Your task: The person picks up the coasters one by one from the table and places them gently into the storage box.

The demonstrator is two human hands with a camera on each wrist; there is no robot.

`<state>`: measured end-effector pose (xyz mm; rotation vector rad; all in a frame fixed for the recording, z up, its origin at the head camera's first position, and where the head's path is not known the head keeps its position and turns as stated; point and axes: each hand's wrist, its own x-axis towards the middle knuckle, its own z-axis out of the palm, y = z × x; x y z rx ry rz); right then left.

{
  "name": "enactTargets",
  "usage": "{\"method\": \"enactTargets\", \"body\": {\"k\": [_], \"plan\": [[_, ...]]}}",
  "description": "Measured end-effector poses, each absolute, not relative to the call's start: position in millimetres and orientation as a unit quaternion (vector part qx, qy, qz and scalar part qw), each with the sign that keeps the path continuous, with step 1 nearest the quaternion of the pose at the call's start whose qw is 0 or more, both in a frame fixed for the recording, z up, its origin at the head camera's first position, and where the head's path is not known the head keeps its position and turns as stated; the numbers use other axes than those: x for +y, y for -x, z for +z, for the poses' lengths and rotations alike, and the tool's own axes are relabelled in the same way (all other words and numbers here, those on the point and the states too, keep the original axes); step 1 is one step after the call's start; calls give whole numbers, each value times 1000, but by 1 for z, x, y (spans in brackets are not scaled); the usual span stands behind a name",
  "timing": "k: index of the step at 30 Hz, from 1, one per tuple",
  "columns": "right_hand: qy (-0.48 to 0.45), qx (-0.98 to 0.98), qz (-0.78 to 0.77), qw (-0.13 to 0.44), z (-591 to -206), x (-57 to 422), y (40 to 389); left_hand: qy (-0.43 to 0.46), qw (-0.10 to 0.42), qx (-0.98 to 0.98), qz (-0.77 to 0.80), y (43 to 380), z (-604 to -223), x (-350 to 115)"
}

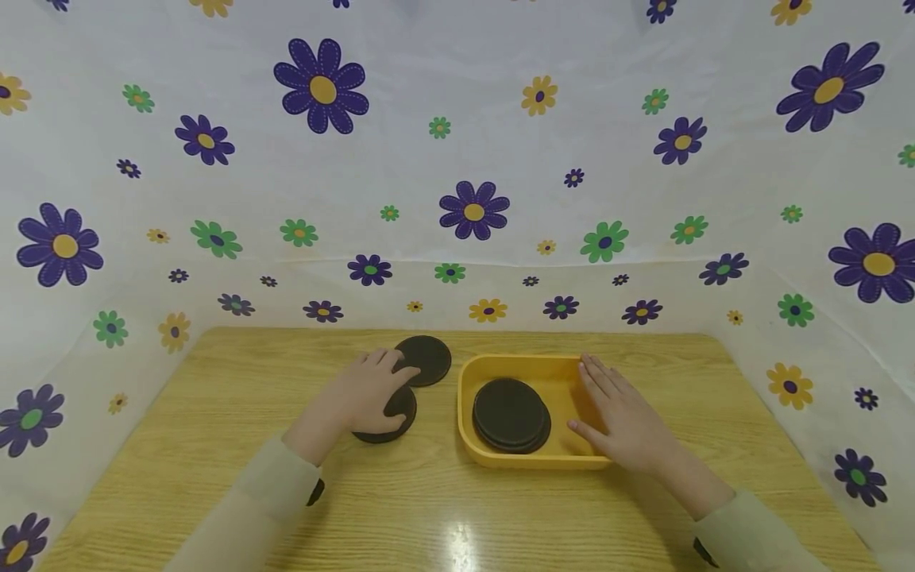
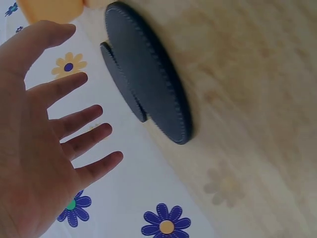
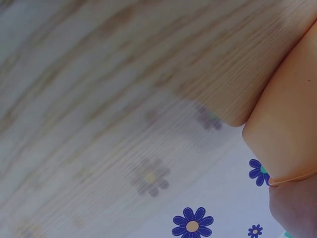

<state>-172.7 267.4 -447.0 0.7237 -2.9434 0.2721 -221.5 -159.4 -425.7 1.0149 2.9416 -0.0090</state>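
Hiding some of the near black disc point(image 1: 403, 403), the left hand point(image 1: 368, 391) is spread in the head view, by the far black disc point(image 1: 430, 360). The right hand point(image 1: 627, 419), fingers straight, hides one end of the yellow tray point(image 1: 529, 461), where stacked discs point(image 1: 509, 411) sit. Left wrist view: wide fingers, apart from both discs. Right wrist view: that hand, mostly cut off, touches the tray.

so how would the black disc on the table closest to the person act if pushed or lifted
The black disc is probably stiff, its face showing no curl. Its thin edge suggests it's light. Lying flat on the glossy table, it would likely slide rather than roll.
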Motion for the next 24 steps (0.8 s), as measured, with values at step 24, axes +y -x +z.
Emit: {"method": "enactTargets", "body": {"k": [24], "plan": [[-233, -967, 92, 44, -446, 267, 172, -293, 62, 953, 52, 216, -460, -171]]}}
